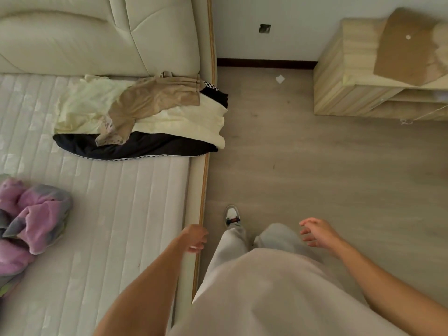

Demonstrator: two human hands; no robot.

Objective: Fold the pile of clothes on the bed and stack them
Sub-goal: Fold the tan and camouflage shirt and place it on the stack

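A loose pile of clothes lies at the head of the bed near its right edge: a tan garment [155,99] on top, a pale yellow one [82,105] and a cream one [194,124] under it, a black piece with checkered trim [135,147] at the bottom. A pink and grey fleece bundle [31,219] sits at the left edge of the mattress [116,214]. My left hand [195,238] hangs over the bed's right edge, fingers loosely curled, holding nothing. My right hand [315,232] hovers over the floor, fingers spread, empty.
I stand on the wooden floor [315,166] beside the bed, one shoe [231,215] visible. A cream padded headboard [97,32] backs the bed. A light wooden cabinet [351,88] with cardboard [409,44] on top stands at the far right against the wall.
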